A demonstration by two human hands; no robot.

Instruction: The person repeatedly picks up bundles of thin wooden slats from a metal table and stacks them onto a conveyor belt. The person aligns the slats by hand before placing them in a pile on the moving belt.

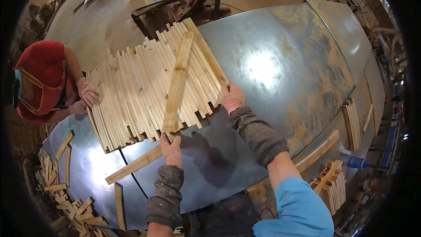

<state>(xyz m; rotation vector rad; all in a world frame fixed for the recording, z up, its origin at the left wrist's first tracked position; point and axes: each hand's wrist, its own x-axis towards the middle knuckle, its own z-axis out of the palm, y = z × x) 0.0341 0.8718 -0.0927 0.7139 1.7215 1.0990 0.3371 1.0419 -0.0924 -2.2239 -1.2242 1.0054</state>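
Note:
A wide row of narrow wooden strips [136, 87] lies side by side on the metal table, with uneven ends. Slantwise across its top rests a loose wooden board [177, 83]. My left hand [171, 150], in a pinkish glove, closes its fingers on the near end of that board. My right hand [232, 98], gloved alike, grips the near end of the wider edge board [206, 52] along the row's right side. Another wooden piece [133, 165] lies on the table beside my left hand. My right fingertips are partly hidden.
At the left, a co-worker in red has gloved hands [89, 93] against the row's left side. Loose offcuts [83, 213] pile up at the lower left. A bundle of strips [335, 188] and a blue bottle [358, 163] stand at the lower right. Sawdust streaks the metal table [263, 35].

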